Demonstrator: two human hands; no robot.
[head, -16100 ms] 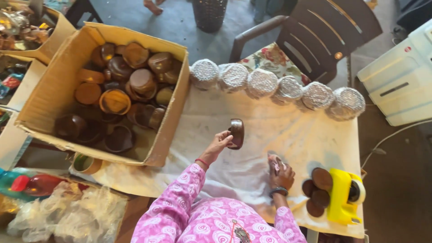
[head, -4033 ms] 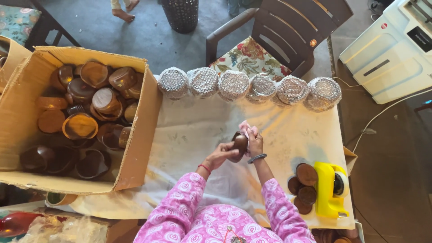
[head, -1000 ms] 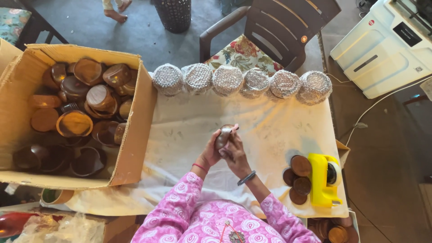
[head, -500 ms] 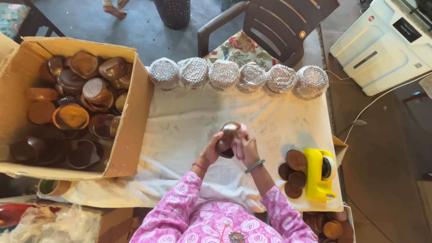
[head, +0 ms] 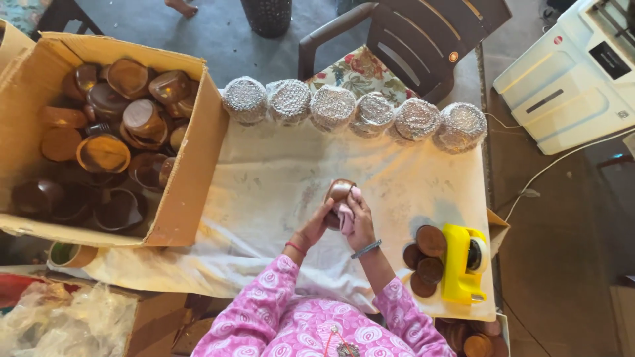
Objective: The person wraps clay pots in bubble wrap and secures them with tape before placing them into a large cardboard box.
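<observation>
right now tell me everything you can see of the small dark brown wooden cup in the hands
The small dark brown wooden cup looks glossy and rounded, tilted with one round end facing the camera. It is held above the white cloth-covered table. The left hand grips it from the left, while the right hand presses a pink cloth against its side.

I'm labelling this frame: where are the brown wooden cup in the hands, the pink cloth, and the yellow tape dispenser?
brown wooden cup [head: 339, 192], head view, rim.
pink cloth [head: 346, 218], head view, bunched middle.
yellow tape dispenser [head: 454, 264], head view, body.
</observation>
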